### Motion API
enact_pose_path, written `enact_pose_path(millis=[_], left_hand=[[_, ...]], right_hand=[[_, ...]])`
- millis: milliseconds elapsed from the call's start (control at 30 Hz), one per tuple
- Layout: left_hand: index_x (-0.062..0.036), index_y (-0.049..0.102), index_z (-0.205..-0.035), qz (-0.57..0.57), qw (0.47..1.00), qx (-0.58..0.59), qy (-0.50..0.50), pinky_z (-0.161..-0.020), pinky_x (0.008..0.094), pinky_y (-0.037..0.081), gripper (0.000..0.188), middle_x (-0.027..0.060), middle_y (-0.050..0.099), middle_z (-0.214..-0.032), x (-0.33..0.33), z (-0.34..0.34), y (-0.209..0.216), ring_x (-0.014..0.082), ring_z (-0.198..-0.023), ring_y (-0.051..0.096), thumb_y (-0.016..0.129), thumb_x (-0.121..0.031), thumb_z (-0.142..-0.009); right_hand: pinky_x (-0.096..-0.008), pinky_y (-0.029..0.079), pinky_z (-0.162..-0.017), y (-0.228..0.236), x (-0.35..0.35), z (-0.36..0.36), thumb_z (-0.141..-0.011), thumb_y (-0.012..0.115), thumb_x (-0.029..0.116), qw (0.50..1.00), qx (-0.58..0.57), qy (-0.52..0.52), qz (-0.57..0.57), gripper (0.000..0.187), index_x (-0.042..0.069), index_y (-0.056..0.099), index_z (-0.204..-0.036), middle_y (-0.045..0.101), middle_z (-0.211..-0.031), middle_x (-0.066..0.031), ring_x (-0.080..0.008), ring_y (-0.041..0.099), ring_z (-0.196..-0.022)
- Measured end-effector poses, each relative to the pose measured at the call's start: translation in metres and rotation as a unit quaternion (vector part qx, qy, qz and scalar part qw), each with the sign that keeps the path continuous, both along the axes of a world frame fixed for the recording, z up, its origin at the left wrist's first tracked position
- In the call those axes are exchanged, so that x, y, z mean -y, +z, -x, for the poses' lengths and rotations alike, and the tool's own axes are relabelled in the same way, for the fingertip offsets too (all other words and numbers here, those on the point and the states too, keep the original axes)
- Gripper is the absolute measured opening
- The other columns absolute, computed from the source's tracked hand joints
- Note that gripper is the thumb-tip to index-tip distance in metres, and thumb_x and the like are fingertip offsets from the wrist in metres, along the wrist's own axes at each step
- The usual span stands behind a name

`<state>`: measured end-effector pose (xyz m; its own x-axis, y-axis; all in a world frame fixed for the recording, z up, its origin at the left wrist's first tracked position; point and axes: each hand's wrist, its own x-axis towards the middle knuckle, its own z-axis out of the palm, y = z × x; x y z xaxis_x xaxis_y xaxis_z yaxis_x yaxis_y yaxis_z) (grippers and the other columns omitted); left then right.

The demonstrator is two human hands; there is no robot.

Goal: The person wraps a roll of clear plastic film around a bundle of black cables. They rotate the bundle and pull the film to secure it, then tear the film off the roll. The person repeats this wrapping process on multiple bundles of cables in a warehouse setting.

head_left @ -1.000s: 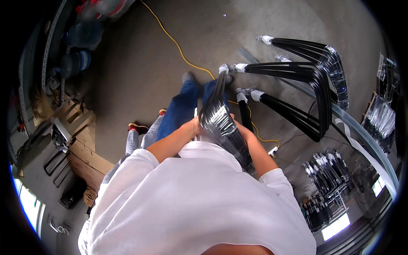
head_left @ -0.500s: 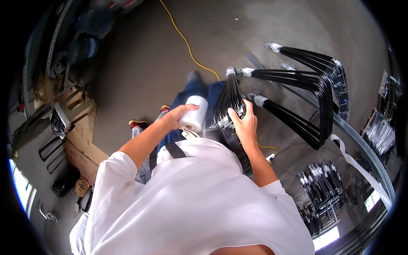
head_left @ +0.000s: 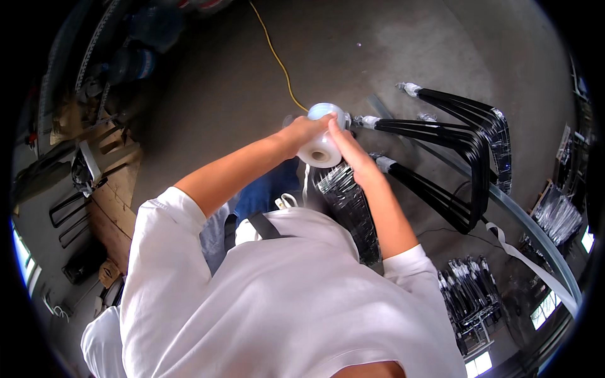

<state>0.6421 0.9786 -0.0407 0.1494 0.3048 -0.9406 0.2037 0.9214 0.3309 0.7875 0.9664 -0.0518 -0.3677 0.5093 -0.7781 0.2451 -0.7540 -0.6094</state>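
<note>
A white roll of stretch film point(head_left: 312, 153) is held out in front of me, its cardboard core facing me. My left hand point(head_left: 306, 133) is closed around the roll's left side. Against its right side lies my right hand point(head_left: 350, 150), thumb along the film and its other fingers mostly hidden. Behind the roll and right forearm is a bundle of black bent bars point(head_left: 350, 198), wrapped in clear film, leaning by my legs. The roll hides most of its upper part.
More black bent bar bundles point(head_left: 469, 135) with wrapped ends rest on a metal rail point(head_left: 526, 217) at right. A yellow cable point(head_left: 280, 60) crosses the floor. Large water bottles point(head_left: 135, 66) stand far left, above cardboard point(head_left: 113, 205). Further wrapped bars point(head_left: 469, 296) stand lower right.
The film roll has moved up and right, in front of the bar bundle. My right hand has left the bundle's side and come onto the roll.
</note>
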Motion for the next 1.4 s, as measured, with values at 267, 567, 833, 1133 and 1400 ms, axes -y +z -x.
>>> enact_pose_path(millis=[267, 567, 833, 1133, 1400], left_hand=[[0.0, 0.055, -0.109, -0.158, 0.97, 0.108, -0.15, -0.081, 0.0314, 0.045, 0.059, 0.0136, 0.057, -0.105, -0.01, 0.001, -0.132, 0.0183, -0.095, 0.055, 0.027, -0.049, -0.09], [-0.0031, 0.057, -0.1, -0.258, 0.896, 0.361, 0.009, -0.084, 0.0307, 0.039, 0.042, 0.0066, 0.056, -0.097, 0.041, -0.109, -0.151, 0.0146, -0.092, 0.049, 0.036, -0.038, -0.091], [-0.0061, 0.059, -0.087, -0.127, 0.904, 0.404, -0.053, -0.079, 0.0274, 0.039, 0.046, 0.001, 0.056, -0.08, 0.019, -0.076, -0.135, 0.0113, -0.08, 0.05, 0.028, -0.039, -0.094], [-0.0048, 0.058, -0.095, -0.049, 0.997, -0.014, 0.054, -0.08, 0.0284, 0.042, 0.014, 0.0043, 0.057, -0.079, 0.146, -0.049, -0.147, 0.0159, -0.083, 0.054, 0.054, -0.014, -0.085], [-0.003, 0.059, -0.099, 0.322, 0.833, 0.38, 0.243, -0.086, 0.0374, 0.041, 0.025, 0.0103, 0.06, -0.103, 0.191, -0.072, -0.167, 0.0217, -0.092, 0.056, 0.058, -0.02, -0.081]], right_hand=[[-0.0335, 0.045, -0.077, 0.025, -0.024, -0.024, -0.071, 0.067, 0.035, 0.954, -0.053, -0.246, 0.161, 0.051, 0.003, 0.051, -0.107, 0.057, -0.095, -0.0096, -0.0191, 0.056, -0.086], [-0.038, 0.047, -0.074, 0.044, -0.036, -0.071, -0.067, 0.067, 0.034, 0.975, -0.002, -0.174, 0.139, 0.058, 0.002, 0.048, -0.111, 0.057, -0.094, -0.0105, -0.0217, 0.057, -0.086], [-0.0456, 0.049, -0.071, -0.012, 0.018, -0.175, -0.067, 0.065, 0.034, 0.933, 0.122, -0.22, 0.259, 0.059, 0.004, 0.047, -0.114, 0.058, -0.1, -0.0134, -0.0276, 0.06, -0.085], [-0.0284, 0.048, -0.063, -0.076, 0.152, -0.102, -0.08, 0.053, 0.016, 0.819, -0.171, -0.356, 0.417, 0.017, 0.004, 0.064, -0.085, 0.064, -0.08, -0.0064, -0.017, 0.061, -0.067], [-0.0276, 0.047, -0.064, -0.073, 0.139, -0.096, -0.083, 0.049, 0.018, 0.819, -0.173, -0.311, 0.45, 0.02, 0.003, 0.063, -0.083, 0.061, -0.074, -0.0044, -0.0159, 0.058, -0.067]])
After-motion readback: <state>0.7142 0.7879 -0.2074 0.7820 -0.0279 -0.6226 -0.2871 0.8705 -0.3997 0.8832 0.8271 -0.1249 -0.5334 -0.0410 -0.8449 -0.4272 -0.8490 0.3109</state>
